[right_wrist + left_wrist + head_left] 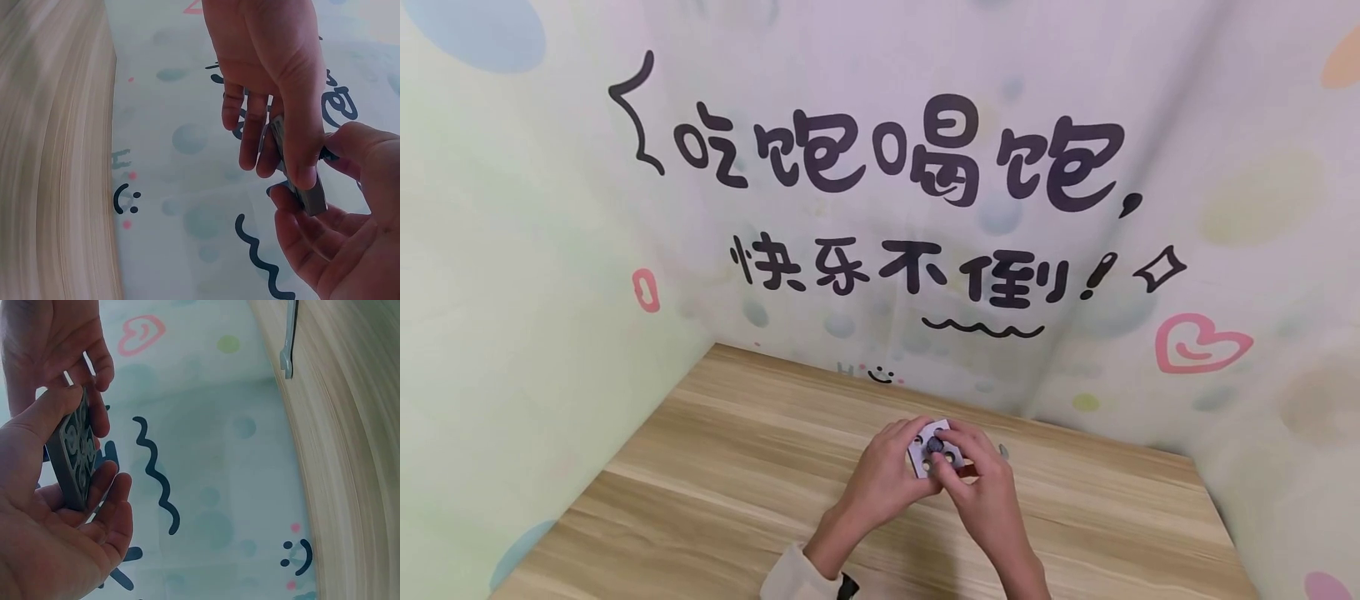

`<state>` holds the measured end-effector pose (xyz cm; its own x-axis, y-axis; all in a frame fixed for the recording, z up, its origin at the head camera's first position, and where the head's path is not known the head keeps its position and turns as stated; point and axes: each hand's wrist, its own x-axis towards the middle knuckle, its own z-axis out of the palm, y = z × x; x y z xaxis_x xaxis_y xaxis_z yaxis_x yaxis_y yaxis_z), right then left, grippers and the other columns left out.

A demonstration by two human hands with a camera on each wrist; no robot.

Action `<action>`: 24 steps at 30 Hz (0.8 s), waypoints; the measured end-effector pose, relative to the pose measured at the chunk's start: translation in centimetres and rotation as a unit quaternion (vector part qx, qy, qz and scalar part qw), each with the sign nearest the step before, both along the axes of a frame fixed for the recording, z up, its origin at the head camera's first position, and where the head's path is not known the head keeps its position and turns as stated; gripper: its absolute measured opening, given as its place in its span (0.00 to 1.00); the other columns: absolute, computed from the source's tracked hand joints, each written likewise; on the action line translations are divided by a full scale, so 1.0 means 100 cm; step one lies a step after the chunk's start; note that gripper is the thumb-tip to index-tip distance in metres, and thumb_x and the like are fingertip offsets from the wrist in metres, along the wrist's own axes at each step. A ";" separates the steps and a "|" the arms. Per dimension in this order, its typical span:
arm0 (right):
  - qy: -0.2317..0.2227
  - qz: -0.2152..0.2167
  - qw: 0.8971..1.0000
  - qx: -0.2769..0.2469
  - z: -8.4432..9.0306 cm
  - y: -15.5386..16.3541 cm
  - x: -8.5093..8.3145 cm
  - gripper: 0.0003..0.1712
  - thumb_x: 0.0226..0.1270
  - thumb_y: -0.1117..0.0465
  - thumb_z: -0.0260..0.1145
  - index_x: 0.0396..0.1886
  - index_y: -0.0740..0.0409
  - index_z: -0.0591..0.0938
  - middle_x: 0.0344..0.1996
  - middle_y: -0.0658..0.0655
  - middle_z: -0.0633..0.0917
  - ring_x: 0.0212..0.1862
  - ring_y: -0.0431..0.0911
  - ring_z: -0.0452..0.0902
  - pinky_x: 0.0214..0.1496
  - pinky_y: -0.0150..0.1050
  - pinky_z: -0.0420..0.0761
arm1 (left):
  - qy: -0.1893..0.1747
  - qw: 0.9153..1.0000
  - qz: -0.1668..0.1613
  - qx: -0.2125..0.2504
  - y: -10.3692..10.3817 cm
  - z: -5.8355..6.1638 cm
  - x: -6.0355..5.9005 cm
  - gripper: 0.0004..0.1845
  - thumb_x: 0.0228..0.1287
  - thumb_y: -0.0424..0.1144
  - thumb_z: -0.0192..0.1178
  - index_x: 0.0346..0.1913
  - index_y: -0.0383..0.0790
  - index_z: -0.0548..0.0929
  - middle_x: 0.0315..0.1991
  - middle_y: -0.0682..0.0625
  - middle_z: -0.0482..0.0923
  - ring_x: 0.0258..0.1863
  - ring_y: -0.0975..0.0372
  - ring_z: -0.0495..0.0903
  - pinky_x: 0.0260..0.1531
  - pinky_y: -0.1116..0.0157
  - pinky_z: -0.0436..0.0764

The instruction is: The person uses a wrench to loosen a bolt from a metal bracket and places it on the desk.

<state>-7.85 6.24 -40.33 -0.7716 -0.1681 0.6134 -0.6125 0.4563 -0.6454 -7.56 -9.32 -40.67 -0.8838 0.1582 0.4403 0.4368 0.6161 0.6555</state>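
Note:
A small square grey plate with several round holes (917,457) is held up above the table. My left hand (883,471) grips it by its left and lower edges, the thumb laid along one side. At its middle sits a dark knob-like piece (935,445), which my right hand (988,483) pinches between thumb and index finger. In the left wrist view the plate (76,450) stands tilted, its far face marked with ring shapes. From the right wrist, the plate's thick edge (315,199) shows, and the dark piece (325,153) is mostly hidden by fingers.
An open-ended wrench (289,344) lies on the wooden table (700,483) near its back edge; in the head view the right hand mostly hides it. Printed fabric walls (865,75) with black lettering stand behind and at both sides. A dark band (847,586) circles the left wrist.

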 end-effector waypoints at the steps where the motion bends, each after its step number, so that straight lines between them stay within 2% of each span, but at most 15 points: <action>1: 0.001 0.001 1.000 0.001 0.000 0.000 0.000 0.16 0.57 0.72 0.72 0.45 0.57 0.87 0.52 0.59 0.84 0.39 0.44 0.83 0.30 0.33 0.82 | 0.001 1.000 -0.001 0.000 0.000 0.000 0.000 0.33 0.49 0.45 0.76 0.61 0.46 0.77 0.51 0.52 0.82 0.47 0.62 0.78 0.47 0.63 0.79; 3: -0.001 0.002 1.000 0.001 0.001 0.000 0.000 0.16 0.57 0.72 0.72 0.45 0.58 0.87 0.52 0.59 0.84 0.39 0.45 0.83 0.30 0.33 0.82 | 0.004 1.000 -0.002 0.001 -0.001 0.000 0.000 0.33 0.49 0.44 0.76 0.61 0.45 0.78 0.51 0.52 0.82 0.47 0.62 0.78 0.47 0.63 0.79; 9: -0.057 -0.002 0.998 -0.007 0.005 -0.003 0.004 0.18 0.58 0.65 0.74 0.50 0.55 0.85 0.54 0.55 0.83 0.42 0.44 0.82 0.32 0.33 0.83 | 0.007 1.000 0.002 0.001 -0.001 0.000 0.000 0.34 0.47 0.44 0.77 0.61 0.45 0.78 0.51 0.52 0.82 0.48 0.61 0.78 0.48 0.62 0.79; 13: -0.071 -0.023 0.997 -0.006 0.007 -0.004 0.006 0.22 0.56 0.63 0.76 0.52 0.56 0.82 0.49 0.53 0.84 0.39 0.45 0.83 0.33 0.33 0.83 | 0.010 1.000 0.005 0.001 -0.001 -0.001 0.000 0.35 0.45 0.44 0.77 0.60 0.46 0.78 0.50 0.52 0.82 0.48 0.61 0.78 0.48 0.62 0.79; 18: -0.075 -0.053 0.996 -0.011 0.008 -0.007 0.007 0.18 0.54 0.64 0.77 0.43 0.55 0.80 0.48 0.54 0.85 0.36 0.45 0.83 0.34 0.34 0.83 | 0.018 1.000 0.003 0.000 0.001 -0.001 0.000 0.35 0.44 0.43 0.78 0.60 0.46 0.78 0.48 0.52 0.83 0.46 0.62 0.78 0.46 0.64 0.79; 24: -0.062 -0.056 0.996 -0.017 0.006 -0.009 0.007 0.15 0.54 0.65 0.77 0.35 0.54 0.78 0.51 0.56 0.85 0.34 0.43 0.82 0.33 0.34 0.83 | 0.031 0.999 0.005 -0.008 0.002 -0.001 0.000 0.35 0.45 0.43 0.78 0.59 0.45 0.78 0.47 0.52 0.82 0.44 0.63 0.78 0.44 0.66 0.79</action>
